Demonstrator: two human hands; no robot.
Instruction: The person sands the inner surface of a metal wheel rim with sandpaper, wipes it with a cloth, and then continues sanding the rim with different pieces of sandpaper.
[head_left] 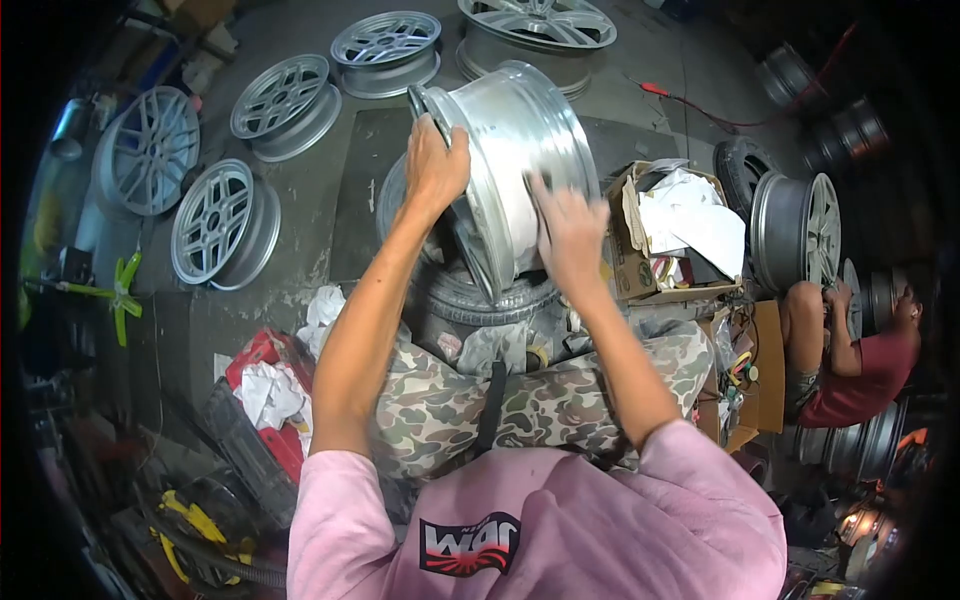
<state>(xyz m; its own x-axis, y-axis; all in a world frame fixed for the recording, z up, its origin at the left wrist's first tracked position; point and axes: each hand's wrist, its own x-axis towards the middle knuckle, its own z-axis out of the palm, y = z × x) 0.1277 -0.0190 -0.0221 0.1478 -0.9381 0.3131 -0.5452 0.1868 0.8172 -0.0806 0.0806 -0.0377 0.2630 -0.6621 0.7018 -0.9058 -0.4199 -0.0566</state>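
A silver alloy wheel rim (525, 150) stands tilted on its edge in front of me, its shiny barrel turned to the right. It rests above a black tyre (490, 300) on the floor. My left hand (437, 165) is closed over the rim's upper left lip. Against the barrel's right side lies my right hand (572, 235), blurred by motion, with its fingers bent. Something thin and dark shows at those fingertips; its kind cannot be made out.
Several silver wheel rims (280, 95) lie on the floor ahead and left. A cardboard box (630, 250) of paper stands right of the tyre, and a red container (265, 350) with crumpled paper at left. Another person (860, 360) sits at far right by more rims.
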